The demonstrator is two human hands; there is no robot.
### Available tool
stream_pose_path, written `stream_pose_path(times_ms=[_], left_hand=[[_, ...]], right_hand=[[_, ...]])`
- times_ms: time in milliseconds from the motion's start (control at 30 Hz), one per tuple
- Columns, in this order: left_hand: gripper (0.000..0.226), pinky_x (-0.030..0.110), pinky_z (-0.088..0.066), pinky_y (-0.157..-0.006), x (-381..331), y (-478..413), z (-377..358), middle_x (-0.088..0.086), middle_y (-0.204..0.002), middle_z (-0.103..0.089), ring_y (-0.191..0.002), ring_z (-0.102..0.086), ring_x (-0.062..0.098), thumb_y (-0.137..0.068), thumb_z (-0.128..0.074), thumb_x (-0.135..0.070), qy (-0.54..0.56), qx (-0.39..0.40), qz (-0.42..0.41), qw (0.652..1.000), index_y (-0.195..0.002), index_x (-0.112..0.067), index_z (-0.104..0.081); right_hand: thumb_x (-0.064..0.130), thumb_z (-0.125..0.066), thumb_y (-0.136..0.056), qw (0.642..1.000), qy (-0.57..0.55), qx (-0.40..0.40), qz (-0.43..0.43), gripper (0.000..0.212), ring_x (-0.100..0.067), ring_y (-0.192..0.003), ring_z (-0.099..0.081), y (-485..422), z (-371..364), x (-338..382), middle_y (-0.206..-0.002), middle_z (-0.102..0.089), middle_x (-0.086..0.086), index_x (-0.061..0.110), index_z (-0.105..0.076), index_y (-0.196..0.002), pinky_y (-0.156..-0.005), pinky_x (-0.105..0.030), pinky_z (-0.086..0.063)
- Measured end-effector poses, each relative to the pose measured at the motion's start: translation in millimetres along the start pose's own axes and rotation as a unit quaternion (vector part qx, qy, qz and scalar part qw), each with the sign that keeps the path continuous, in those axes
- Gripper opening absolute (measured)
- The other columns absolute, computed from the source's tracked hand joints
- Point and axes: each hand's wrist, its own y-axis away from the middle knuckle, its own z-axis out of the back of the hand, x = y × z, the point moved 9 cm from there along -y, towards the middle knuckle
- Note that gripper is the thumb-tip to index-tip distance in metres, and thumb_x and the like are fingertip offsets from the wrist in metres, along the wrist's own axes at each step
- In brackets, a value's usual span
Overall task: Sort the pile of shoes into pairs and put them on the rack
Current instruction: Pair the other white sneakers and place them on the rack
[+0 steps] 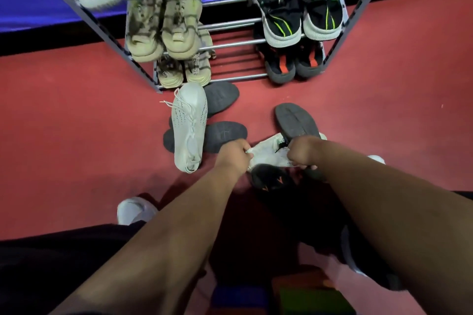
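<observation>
Bare forearms (163,238) out, left hand (231,155) and right hand (302,151) close together, each clamped on an end of a pale shoe (266,155). Down among upturned dark shoes (294,120), just short of the part-filled rack (240,76).

Middle of the rack (238,77) left open between pale pairs (163,28) and black pairs (299,13), bare bars exposed there, approach before its left foot blocked by a white sneaker (189,125) and dark upturned soles (221,100), an overturned dark shoe (294,120) laid before its right half, red floor (76,110) left of it kept free.
</observation>
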Motion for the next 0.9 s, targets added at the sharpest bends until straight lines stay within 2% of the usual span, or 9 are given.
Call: stream_pose_path(times_ms=[67,133,233,300,433,533,667,800,900], left_hand=[[0.009,0.028,-0.048,-0.081,-7,-2,9,0.004,-0.099,-0.072,-0.098,-0.068,0.027,-0.096,-0.073,-0.022,0.021,-0.026,-0.011,0.999,-0.101,-0.016,-0.071],[0.006,0.033,-0.051,-0.085,-18,-4,23,0.005,-0.102,-0.071,-0.095,-0.065,0.024,-0.098,-0.067,-0.021,0.066,-0.057,-0.025,0.996,-0.103,-0.017,-0.069],[0.007,0.030,-0.046,-0.068,-43,-4,48,-0.001,-0.084,-0.066,-0.077,-0.058,0.018,-0.100,-0.060,-0.017,0.132,-0.086,-0.045,0.986,-0.094,-0.021,-0.063],[0.011,0.029,-0.043,-0.064,-61,-1,69,-0.008,-0.074,-0.060,-0.069,-0.053,0.012,-0.100,-0.059,-0.015,0.148,-0.117,-0.060,0.980,-0.091,-0.021,-0.061],[0.013,0.028,-0.043,-0.061,-79,10,106,-0.008,-0.079,-0.061,-0.067,-0.052,0.012,-0.099,-0.058,-0.014,0.181,-0.181,-0.068,0.964,-0.091,-0.024,-0.059],[0.018,0.024,-0.040,-0.058,-74,26,127,0.001,-0.089,-0.064,-0.070,-0.054,0.015,-0.100,-0.058,-0.016,0.224,-0.236,-0.055,0.944,-0.086,-0.028,-0.057],[0.004,0.017,-0.041,-0.060,-58,53,160,-0.009,-0.077,-0.056,-0.067,-0.050,0.009,-0.100,-0.058,-0.015,0.279,-0.322,-0.047,0.904,-0.098,-0.018,-0.061],[0.002,0.027,-0.046,-0.071,-42,70,165,-0.010,-0.080,-0.060,-0.075,-0.056,0.012,-0.101,-0.056,-0.020,0.293,-0.345,-0.029,0.891,-0.100,-0.020,-0.058],[0.007,0.031,-0.046,-0.065,-11,76,136,-0.008,-0.078,-0.058,-0.070,-0.053,0.014,-0.097,-0.056,-0.017,0.308,-0.317,0.039,0.896,-0.092,-0.022,-0.055]], right_hand=[[0.006,-0.052,-0.091,0.999,0.002,0.024,-0.023,0.029,-0.032,-0.073,-0.073,4,-3,1,-0.086,-0.078,-0.018,0.000,-0.078,-0.103,-0.055,-0.028,-0.050],[0.006,-0.046,-0.095,0.999,-0.034,0.006,-0.033,0.031,-0.030,-0.058,-0.066,4,4,2,-0.079,-0.075,-0.017,0.001,-0.077,-0.099,-0.057,-0.028,-0.052],[0.011,-0.044,-0.099,0.993,-0.110,-0.021,-0.043,0.036,-0.031,-0.070,-0.075,4,17,-4,-0.089,-0.080,-0.014,-0.001,-0.077,-0.092,-0.063,-0.030,-0.056],[0.014,-0.045,-0.099,0.984,-0.167,-0.038,-0.048,0.035,-0.030,-0.065,-0.072,6,25,-7,-0.088,-0.081,-0.013,-0.002,-0.075,-0.091,-0.058,-0.029,-0.054],[0.017,-0.045,-0.102,0.968,-0.233,-0.087,-0.041,0.035,-0.029,-0.054,-0.064,10,43,-4,-0.086,-0.079,-0.018,-0.005,-0.069,-0.090,-0.054,-0.030,-0.053],[0.023,-0.041,-0.104,0.951,-0.293,-0.090,-0.037,0.035,-0.030,-0.057,-0.066,13,43,2,-0.087,-0.077,-0.020,-0.003,-0.062,-0.093,-0.061,-0.035,-0.054],[0.036,-0.038,-0.108,0.943,-0.326,-0.061,-0.034,0.046,-0.029,-0.063,-0.068,12,34,18,-0.096,-0.077,-0.018,-0.002,-0.063,-0.110,-0.067,-0.034,-0.053],[0.052,-0.032,-0.110,0.914,-0.393,-0.094,0.021,0.058,-0.032,-0.083,-0.075,19,42,46,-0.098,-0.078,-0.014,0.002,-0.061,-0.112,-0.078,-0.042,-0.060],[0.062,-0.032,-0.108,0.883,-0.461,-0.030,0.080,0.054,-0.034,-0.094,-0.077,28,37,78,-0.110,-0.075,-0.013,0.015,-0.053,-0.126,-0.084,-0.048,-0.064]])
